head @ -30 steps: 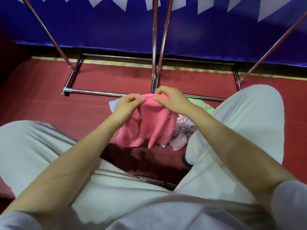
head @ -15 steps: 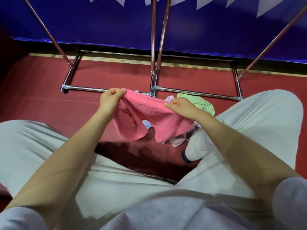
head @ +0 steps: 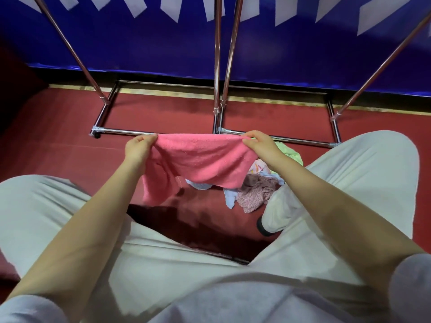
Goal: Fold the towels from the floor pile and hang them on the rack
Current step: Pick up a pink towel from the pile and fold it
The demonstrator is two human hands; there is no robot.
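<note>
Above the floor pile: pink towel stretched between both hands, in front of the rack.
Left hand and right hand each pinch a top corner, fingers curled tight. White shapes on the blue banner unreadable.

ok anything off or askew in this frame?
One thing: the pink towel hangs unevenly. The left hand and right hand pinch its top edge level, but the bottom droops lower on the left. The floor pile lies jumbled, as expected. No damage shows.
</note>
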